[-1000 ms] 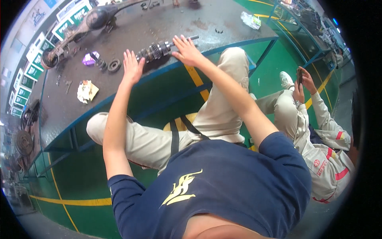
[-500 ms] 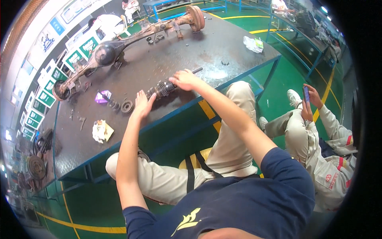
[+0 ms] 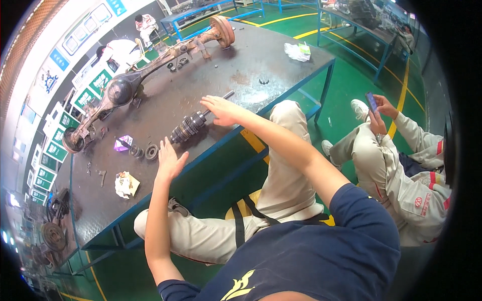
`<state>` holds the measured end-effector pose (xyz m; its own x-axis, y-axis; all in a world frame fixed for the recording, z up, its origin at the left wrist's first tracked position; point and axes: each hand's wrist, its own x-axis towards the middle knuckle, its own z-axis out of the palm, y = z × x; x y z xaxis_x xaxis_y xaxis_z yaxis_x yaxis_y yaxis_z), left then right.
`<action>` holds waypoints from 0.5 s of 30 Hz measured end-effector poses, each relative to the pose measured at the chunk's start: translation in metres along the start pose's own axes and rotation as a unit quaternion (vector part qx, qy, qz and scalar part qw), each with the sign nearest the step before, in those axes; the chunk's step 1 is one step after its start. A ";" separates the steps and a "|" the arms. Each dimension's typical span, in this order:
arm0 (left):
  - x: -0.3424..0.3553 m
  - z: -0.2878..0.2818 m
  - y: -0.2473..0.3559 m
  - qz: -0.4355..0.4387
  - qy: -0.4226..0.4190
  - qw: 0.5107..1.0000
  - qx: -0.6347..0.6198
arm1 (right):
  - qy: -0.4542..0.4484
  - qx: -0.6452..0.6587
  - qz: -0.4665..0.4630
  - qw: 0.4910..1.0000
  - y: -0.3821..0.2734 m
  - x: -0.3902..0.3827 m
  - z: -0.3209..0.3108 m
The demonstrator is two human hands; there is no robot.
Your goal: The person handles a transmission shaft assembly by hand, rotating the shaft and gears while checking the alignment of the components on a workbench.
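A dark gear shaft [image 3: 187,128] with several toothed gears lies on the steel-topped table [image 3: 150,93], its thin bare end pointing to the far right. Beside its near-left end is my left hand [image 3: 170,161], open, fingers stretched out and thumb apart. My right hand [image 3: 222,110] is open too, its fingers extended over the thin end of the shaft. Whether those fingertips touch the metal I cannot tell. Left of the shaft lie a ring-shaped gear [image 3: 151,152] and a smaller geared shaft [image 3: 134,150], which rests by a purple packet [image 3: 122,143].
A rusty axle housing [image 3: 119,91] stretches along the far side of the table. A crumpled paper [image 3: 125,184] lies near the front edge, a white plastic bag [image 3: 297,51] at the far right corner. To my right a seated person holds a phone [image 3: 371,102].
Both hands have drawn back slightly from the gear shaft, so more of its gears and thin end show. The whole view has shifted a little.
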<state>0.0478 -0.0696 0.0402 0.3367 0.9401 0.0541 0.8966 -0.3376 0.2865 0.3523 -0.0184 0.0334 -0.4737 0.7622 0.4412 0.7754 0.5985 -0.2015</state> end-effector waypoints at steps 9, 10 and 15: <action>0.061 0.021 -0.040 -0.012 -0.019 0.997 0.072 | -0.008 -0.076 -0.007 0.997 0.031 0.031 0.040; 0.062 0.027 -0.046 -0.015 -0.022 0.997 0.074 | -0.009 -0.072 -0.007 0.997 0.029 0.030 0.044; 0.056 0.039 -0.046 0.036 0.063 0.997 0.000 | 0.069 -0.102 -0.011 0.992 0.020 0.021 0.048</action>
<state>0.0364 -0.0029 -0.0072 0.3617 0.9120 0.1936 0.8714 -0.4045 0.2776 0.3373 0.0210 -0.0038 -0.4412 0.6998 0.5618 0.8400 0.5424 -0.0160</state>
